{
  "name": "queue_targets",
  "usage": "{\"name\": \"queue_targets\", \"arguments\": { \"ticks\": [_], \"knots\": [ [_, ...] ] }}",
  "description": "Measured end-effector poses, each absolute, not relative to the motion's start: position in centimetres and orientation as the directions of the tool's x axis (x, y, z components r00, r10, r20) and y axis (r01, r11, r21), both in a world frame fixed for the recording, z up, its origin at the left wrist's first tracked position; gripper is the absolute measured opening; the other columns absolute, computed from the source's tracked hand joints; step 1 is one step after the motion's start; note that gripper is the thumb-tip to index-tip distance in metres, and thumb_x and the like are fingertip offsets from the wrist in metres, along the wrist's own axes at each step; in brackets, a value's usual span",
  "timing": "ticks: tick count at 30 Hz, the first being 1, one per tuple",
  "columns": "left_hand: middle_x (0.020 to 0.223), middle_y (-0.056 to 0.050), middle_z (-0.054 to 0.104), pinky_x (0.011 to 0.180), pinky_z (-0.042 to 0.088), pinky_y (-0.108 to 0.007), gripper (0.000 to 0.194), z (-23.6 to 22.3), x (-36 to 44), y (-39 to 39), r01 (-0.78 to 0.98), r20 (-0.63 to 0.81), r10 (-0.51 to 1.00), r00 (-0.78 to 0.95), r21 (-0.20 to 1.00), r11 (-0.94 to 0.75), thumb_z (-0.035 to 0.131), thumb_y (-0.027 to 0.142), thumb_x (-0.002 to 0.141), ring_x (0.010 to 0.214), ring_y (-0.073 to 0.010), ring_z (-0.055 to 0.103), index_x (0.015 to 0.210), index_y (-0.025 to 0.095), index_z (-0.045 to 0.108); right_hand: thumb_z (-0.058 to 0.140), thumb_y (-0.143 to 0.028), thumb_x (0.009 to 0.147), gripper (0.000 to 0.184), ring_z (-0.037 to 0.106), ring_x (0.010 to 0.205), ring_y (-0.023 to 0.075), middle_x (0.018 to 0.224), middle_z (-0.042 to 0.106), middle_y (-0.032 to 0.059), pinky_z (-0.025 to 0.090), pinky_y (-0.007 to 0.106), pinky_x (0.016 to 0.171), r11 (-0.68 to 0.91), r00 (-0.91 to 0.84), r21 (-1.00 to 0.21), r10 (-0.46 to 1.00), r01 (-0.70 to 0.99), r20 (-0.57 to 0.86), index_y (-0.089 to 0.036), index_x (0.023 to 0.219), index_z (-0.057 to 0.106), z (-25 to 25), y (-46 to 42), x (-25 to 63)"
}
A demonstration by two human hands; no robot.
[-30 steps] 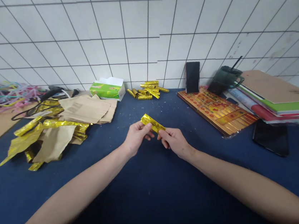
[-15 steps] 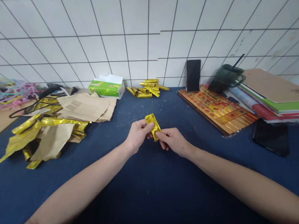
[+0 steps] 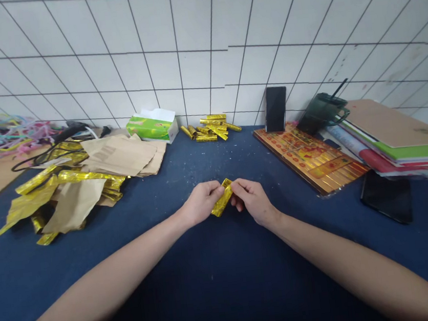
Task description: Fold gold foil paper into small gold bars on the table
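A small folded piece of shiny gold foil paper (image 3: 222,201) is held up over the blue tabletop, slanting from upper right to lower left. My left hand (image 3: 202,202) pinches its left side with the thumb on top. At its upper right end, my right hand (image 3: 254,200) grips it between thumb and fingers. Parts of the fingers behind the paper are hidden. Farther back, by the tiled wall, lies a small pile of rolled gold paper tubes (image 3: 214,128).
Brown paper sheets (image 3: 120,155) and loose gold foil strips (image 3: 41,201) lie at left. A green tissue box (image 3: 152,128) stands behind. To the right are an upright phone (image 3: 275,109), an orange-gold packet (image 3: 310,160), a dark mug (image 3: 320,112), stacked papers (image 3: 399,124) and a flat black phone (image 3: 387,197).
The gold paper has turned, from leaning left at its top to leaning right, and sits slightly lower. My right hand has shifted up from its lower end to its upper right end.
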State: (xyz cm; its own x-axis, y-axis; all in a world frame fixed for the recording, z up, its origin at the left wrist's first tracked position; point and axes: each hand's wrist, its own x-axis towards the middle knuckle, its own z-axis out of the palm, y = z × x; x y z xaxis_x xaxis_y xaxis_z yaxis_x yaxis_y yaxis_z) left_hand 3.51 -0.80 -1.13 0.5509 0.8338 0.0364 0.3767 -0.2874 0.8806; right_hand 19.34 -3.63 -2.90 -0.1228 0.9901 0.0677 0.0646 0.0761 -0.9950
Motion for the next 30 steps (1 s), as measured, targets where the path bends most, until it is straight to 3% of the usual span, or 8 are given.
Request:
{"name": "queue_targets", "arguments": {
  "ticks": [3,6,11,14,18,22,25,30],
  "knots": [
    [0.056,0.003,0.043,0.047,0.029,-0.019,0.03,-0.6,3.6,-1.2,0.435,0.049,0.807,0.588,0.823,-0.366,0.038,0.033,0.085,0.052,-0.0088,0.039,0.061,0.016,0.046,0.052,-0.044,0.079,0.026,0.043,0.038,0.0061,0.053,0.049,-0.0057,0.033,0.02,0.037,0.069,-0.135,-0.995,0.989,0.068,0.06,-0.018,0.074,0.053,-2.8,-3.6,19.3],
    [0.053,0.004,0.042,0.046,0.028,-0.019,0.032,-0.2,3.6,-1.5,0.475,0.031,0.789,0.614,0.784,-0.4,0.038,0.033,0.084,0.051,-0.0082,0.039,0.058,0.016,0.045,0.05,-0.043,0.08,0.031,0.041,0.036,0.0055,0.047,0.043,-0.0067,0.031,0.019,0.036,0.098,-0.116,-0.983,0.99,0.156,0.08,-0.018,0.062,0.048,-2.9,-3.6,19.3],
    [0.056,0.004,0.051,0.041,0.034,-0.018,0.029,-0.4,3.5,-1.5,0.412,-0.098,0.779,0.62,0.885,-0.217,0.038,0.041,0.084,0.043,-0.0079,0.047,0.074,0.016,0.05,0.047,-0.04,0.082,0.03,0.039,0.034,0.0054,0.043,0.042,-0.0072,0.029,0.019,0.034,0.119,0.015,-0.973,0.992,0.197,0.125,-0.018,0.062,0.05,-3.1,-3.5,19.5],
    [0.056,0.003,0.055,0.039,0.036,-0.017,0.024,-0.7,3.4,-1.3,0.374,-0.138,0.776,0.616,0.918,-0.134,0.037,0.036,0.084,0.039,-0.0075,0.049,0.077,0.016,0.048,0.046,-0.041,0.082,0.029,0.04,0.033,0.0056,0.045,0.046,-0.0063,0.029,0.019,0.034,0.114,0.063,-0.982,0.99,0.149,0.124,-0.017,0.066,0.053,-3.1,-3.3,19.6],
    [0.051,0.004,0.051,0.038,0.032,-0.016,0.021,-0.6,3.3,-0.9,0.391,-0.097,0.837,0.538,0.909,-0.146,0.036,0.029,0.084,0.036,-0.0059,0.044,0.07,0.016,0.046,0.047,-0.043,0.082,0.03,0.043,0.034,0.0061,0.049,0.053,-0.0042,0.031,0.019,0.034,0.063,-0.008,-0.995,0.998,0.079,0.062,-0.017,0.07,0.054,-3.1,-3.0,19.7],
    [0.047,0.005,0.046,0.043,0.031,-0.016,0.026,-0.1,3.0,-0.6,0.458,0.022,0.838,0.545,0.829,-0.319,0.036,0.027,0.084,0.042,-0.0064,0.041,0.063,0.017,0.046,0.045,-0.044,0.083,0.033,0.041,0.031,0.0053,0.045,0.053,-0.0043,0.029,0.018,0.033,0.028,-0.117,-0.992,0.993,0.121,0.013,-0.017,0.064,0.051,-2.9,-3.1,19.7],
    [0.047,0.005,0.045,0.045,0.03,-0.017,0.029,0.1,2.8,-0.1,0.482,0.085,0.84,0.536,0.786,-0.388,0.037,0.028,0.084,0.045,-0.007,0.041,0.059,0.016,0.046,0.044,-0.043,0.084,0.034,0.038,0.029,0.0047,0.042,0.05,-0.0055,0.025,0.017,0.031,0.037,-0.102,-0.987,0.995,0.155,0.021,-0.017,0.063,0.049,-2.8,-3.3,19.6],
    [0.043,0.006,0.043,0.042,0.028,-0.018,0.027,-0.3,2.4,0.9,0.418,0.12,0.914,0.386,0.861,-0.29,0.046,0.035,0.079,0.04,-0.0067,0.038,0.06,0.017,0.047,0.043,-0.043,0.084,0.034,0.037,0.031,0.0047,0.042,0.048,-0.0063,0.026,0.018,0.034,0.073,-0.127,-0.97,0.991,0.234,0.044,-0.018,0.062,0.049,-2.6,-3.5,19.6]
  ]
}}
